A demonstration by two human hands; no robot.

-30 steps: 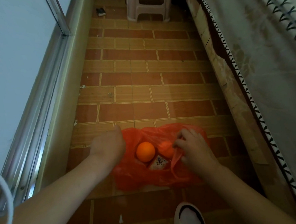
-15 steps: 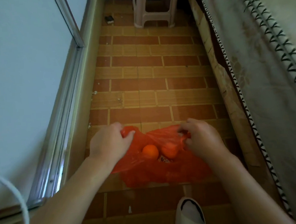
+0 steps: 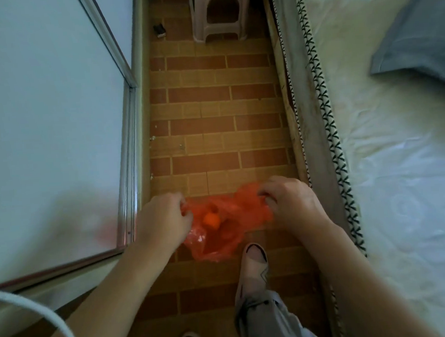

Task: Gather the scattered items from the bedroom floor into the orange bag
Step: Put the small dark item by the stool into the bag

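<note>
The orange plastic bag (image 3: 221, 237) hangs between my two hands, above the brick-patterned floor. My left hand (image 3: 164, 219) grips the bag's left edge with curled fingers. Its right edge is bunched in the pinching fingers of my right hand (image 3: 289, 203). Through the bag's mouth I see one round orange fruit (image 3: 211, 220); anything else inside is hidden by the folds.
A pale plastic stool (image 3: 218, 13) stands at the far end of the narrow floor strip, with a small dark object (image 3: 159, 30) on the floor beside it. A glass sliding door (image 3: 55, 127) lines the left, the bed (image 3: 399, 156) the right. My slippered foot (image 3: 253, 261) stands just below the bag.
Both hands took hold of the bag's edges and lifted it off the floor. The view rose and pulled back, so the bed and my legs now show.
</note>
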